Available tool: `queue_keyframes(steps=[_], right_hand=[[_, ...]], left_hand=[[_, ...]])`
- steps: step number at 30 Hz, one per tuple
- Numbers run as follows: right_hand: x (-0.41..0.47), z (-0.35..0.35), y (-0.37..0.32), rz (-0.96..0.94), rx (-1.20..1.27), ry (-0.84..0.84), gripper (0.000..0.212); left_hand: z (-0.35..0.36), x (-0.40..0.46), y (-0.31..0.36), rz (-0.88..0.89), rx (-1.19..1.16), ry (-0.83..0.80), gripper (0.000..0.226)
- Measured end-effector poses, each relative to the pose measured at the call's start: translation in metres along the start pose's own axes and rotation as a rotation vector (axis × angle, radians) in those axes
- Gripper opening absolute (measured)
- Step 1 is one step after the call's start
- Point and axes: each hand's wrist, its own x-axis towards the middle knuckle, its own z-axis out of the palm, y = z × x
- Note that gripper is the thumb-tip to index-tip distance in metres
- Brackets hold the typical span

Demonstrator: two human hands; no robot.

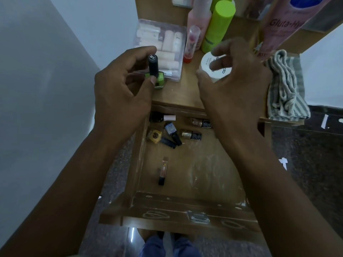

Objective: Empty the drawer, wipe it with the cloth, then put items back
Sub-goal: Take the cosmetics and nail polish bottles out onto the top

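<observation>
I take this for a home dressing corner: lotion bottles (pixel 213 25) crowd the wooden vanity top (pixel 185 93), nail polishes (pixel 191 135) in its drawer (pixel 185 206).

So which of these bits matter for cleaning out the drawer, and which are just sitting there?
Part of the job:
- drawer, open
- small bottles in it, e.g. yellow one
- green nail polish bottle in left hand
- white jar in right hand
- striped cloth

Just sitting there:
- tall green bottle
- clear plastic box

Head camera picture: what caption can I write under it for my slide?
Left hand holds a green nail polish bottle, right hand a white jar, above the open drawer.
</observation>
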Motion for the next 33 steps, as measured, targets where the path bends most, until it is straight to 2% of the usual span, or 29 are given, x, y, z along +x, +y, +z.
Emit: queue_keyframes(steps=[5, 13, 17, 20, 27, 30, 33], right_hand=[[-0.022, -0.008, 0.004, 0.025, 0.013, -0.06, 0.033], [-0.039, 0.014, -0.008, -0.007, 0.083, -0.193, 0.026], [-0.035, 0.04, -0.016, -0.037, 0.179, -0.213, 0.022], [-0.031, 0.051, -0.016, -0.055, 0.18, -0.223, 0.015], [-0.028, 0.063, -0.017, -0.058, 0.195, -0.197, 0.014], [-0.031, 0.052, -0.018, -0.068, 0.202, -0.171, 0.018], [-0.041, 0.027, -0.011, -0.121, 0.174, -0.135, 0.013]], left_hand=[[0.0, -0.004, -0.001, 0.001, 0.02, -0.001, 0.045], [0.002, -0.005, -0.006, -0.013, 0.141, 0.015, 0.046], [0.0, -0.003, -0.007, 0.025, 0.115, 0.026, 0.047], [0.002, -0.002, -0.007, 0.029, 0.106, 0.02, 0.049], [-0.003, -0.002, -0.013, 0.048, 0.089, 0.013, 0.052], [-0.009, -0.008, -0.009, 0.045, 0.119, 0.081, 0.058], [-0.014, -0.031, 0.004, 0.048, 0.112, 0.229, 0.035]])
